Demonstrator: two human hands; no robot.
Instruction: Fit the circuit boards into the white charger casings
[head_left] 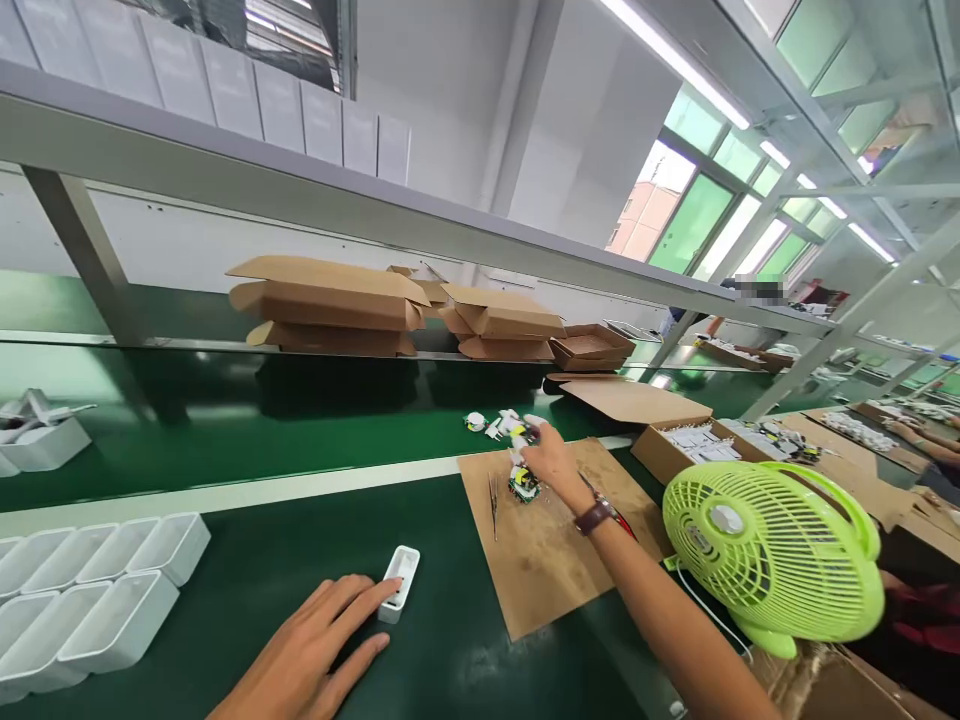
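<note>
Head view: left hand at a small white case, right hand among small electronic parts.
The left hand lies with fingers loosely spread, its index finger touching the white case on the green table; the right hand has bent fingers at the electronic parts, though I cannot tell whether they grip one. Below it, a circuit board and tweezers lie on the cardboard sheet.

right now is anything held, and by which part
Left hand grips nothing, its index finger on the case, thumb apart. Right hand is at the parts; any hold cannot be told.
</note>
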